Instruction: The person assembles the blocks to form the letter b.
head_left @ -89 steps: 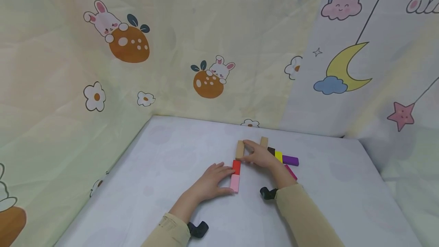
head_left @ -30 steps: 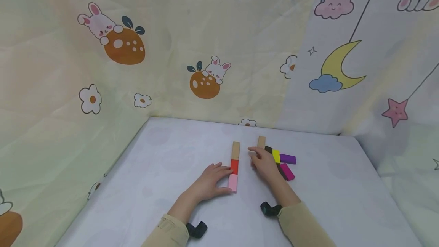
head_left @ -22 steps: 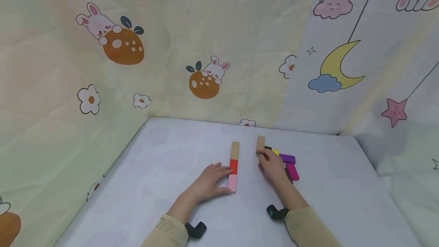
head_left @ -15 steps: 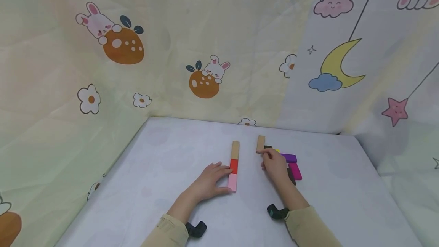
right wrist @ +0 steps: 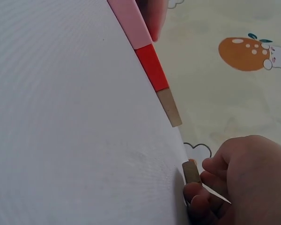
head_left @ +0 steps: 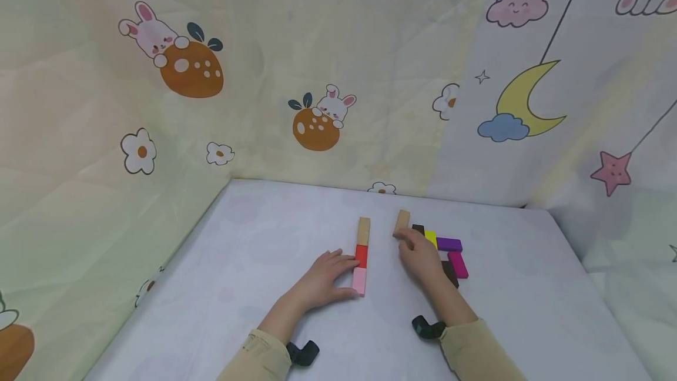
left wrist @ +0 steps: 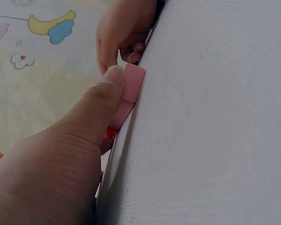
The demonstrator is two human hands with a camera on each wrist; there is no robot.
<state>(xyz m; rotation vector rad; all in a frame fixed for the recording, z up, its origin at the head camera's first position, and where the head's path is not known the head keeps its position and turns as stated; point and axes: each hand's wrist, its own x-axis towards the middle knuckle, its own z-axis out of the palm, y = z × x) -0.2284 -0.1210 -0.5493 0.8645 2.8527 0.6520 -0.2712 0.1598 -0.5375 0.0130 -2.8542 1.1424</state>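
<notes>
A row of three blocks lies end to end on the white table: a pink block (head_left: 359,281), a red block (head_left: 361,256) and a plain wooden block (head_left: 363,231) at the far end. My left hand (head_left: 324,280) rests along the row's left side. Its thumb touches the near end of the pink block (left wrist: 135,82) and its fingers lie against the red block. To the right, my right hand (head_left: 423,256) pinches the near end of a second plain wooden block (head_left: 402,221). In the right wrist view, fingertips sit on both sides of this wooden block (right wrist: 191,172).
Beside and behind my right hand lie a black block (head_left: 418,229), a yellow block (head_left: 431,239), a purple block (head_left: 449,244), a magenta block (head_left: 458,264) and another dark block (head_left: 451,274). Printed cloth walls (head_left: 254,63) rise behind the white tabletop (head_left: 285,216).
My right hand has let go of the row's wooden block, moved right and taken hold of the second one, which has turned slightly. The magenta block has shifted right. My left hand keeps its place.
</notes>
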